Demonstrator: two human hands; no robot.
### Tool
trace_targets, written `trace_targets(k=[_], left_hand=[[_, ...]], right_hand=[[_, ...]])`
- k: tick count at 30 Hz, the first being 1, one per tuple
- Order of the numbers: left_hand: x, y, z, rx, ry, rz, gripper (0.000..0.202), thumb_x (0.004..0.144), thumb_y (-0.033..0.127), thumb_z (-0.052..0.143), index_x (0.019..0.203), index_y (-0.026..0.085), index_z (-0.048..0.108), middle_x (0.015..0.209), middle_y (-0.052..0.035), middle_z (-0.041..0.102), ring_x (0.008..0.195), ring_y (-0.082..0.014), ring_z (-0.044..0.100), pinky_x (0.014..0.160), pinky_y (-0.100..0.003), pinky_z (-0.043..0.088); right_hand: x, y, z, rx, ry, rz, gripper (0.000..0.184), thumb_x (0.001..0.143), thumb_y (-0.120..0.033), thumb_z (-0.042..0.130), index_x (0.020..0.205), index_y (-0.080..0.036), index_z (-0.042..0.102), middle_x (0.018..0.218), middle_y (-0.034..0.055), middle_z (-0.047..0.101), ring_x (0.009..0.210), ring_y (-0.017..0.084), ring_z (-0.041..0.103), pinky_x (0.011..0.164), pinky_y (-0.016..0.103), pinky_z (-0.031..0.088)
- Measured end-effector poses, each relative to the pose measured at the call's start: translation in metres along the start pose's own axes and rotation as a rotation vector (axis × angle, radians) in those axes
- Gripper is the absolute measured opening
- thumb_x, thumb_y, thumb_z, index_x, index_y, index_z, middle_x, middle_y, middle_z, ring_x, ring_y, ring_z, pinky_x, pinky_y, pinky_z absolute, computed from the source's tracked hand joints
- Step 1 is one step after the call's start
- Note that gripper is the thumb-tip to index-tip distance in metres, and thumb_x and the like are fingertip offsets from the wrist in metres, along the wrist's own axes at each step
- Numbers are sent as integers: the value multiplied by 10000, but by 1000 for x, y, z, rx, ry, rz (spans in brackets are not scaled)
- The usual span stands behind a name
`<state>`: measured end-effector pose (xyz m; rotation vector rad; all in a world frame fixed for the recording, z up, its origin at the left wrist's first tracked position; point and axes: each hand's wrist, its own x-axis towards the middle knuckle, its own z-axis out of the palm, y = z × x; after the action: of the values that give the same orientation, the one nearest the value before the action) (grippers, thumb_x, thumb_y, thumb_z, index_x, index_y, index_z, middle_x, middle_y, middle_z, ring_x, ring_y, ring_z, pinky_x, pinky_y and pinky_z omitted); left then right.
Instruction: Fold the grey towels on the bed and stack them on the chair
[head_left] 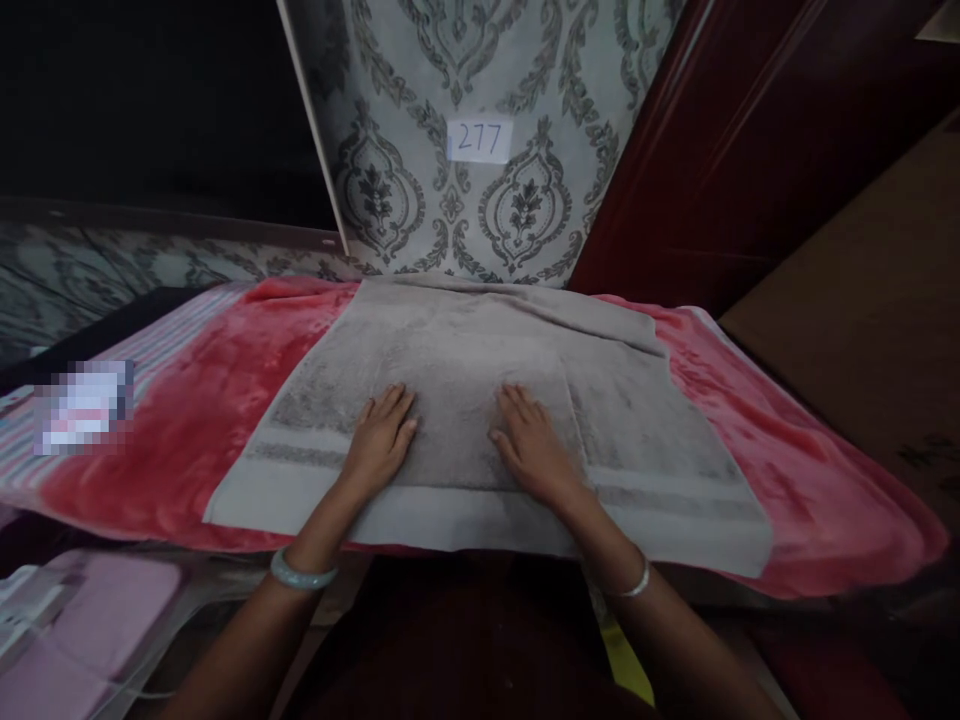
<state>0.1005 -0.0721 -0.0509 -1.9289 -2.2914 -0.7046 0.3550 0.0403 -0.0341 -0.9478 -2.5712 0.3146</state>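
A grey towel [457, 430] lies spread out over a red plush blanket [217, 400]. Its near edge carries a paler smooth band, and its far edge is rumpled, with folds at the back right. My left hand [381, 432] rests flat on the towel left of its middle, fingers stretched out. To the right, my right hand [532, 440] lies palm down on the same towel, its fingers also extended. Neither hand grips anything. A bare stretch of towel shows between them.
A large dark screen [150, 110] stands at the back left. On the patterned wall is a paper marked 277 [480, 140]. A dark red wooden panel [690, 150] and a brown board [862, 250] rise at the right. A pink item [120, 610] lies low at the left.
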Motion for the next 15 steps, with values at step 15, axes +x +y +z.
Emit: trace_targets(k=[15], left_hand=[[-28,-18,-1,69,-48,20,556,1027,299,329,1567,202,419,1648,-104,379,1547,-260,309,1237,-545,323]], right_hand=[[30,-54,33,-56,-328,-441,609,1070,-510,395,1630,-289,300,1712,15,214,1593,255,82,1284,557,108]])
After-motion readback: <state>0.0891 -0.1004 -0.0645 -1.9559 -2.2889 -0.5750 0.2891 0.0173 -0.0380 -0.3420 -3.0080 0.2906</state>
